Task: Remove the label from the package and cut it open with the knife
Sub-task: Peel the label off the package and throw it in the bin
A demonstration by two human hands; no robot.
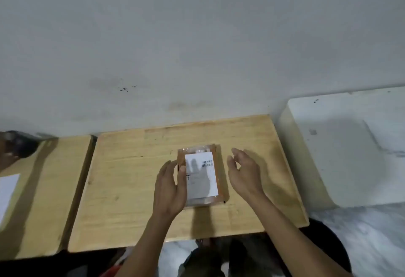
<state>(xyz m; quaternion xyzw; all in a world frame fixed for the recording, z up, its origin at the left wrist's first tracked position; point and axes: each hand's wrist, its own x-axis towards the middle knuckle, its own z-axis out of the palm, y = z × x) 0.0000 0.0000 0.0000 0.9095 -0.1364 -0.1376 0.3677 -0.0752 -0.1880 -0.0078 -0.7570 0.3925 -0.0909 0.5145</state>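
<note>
Wooden table [131, 189] bears package [200, 176], left hand [168, 189] touching.

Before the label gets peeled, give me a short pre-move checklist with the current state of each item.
1. Package lies flat on the wooden table: ok.
2. Label faces up and is in full view, still stuck on: ok.
3. Left hand steadies the package at its left edge: ok.
4. Right hand is free to peel, open and apart from the package: ok.
5. A lifted label corner to start from: cannot tell, too blurred.
6. Knife within reach for the cut: not ok, none in view.
</note>
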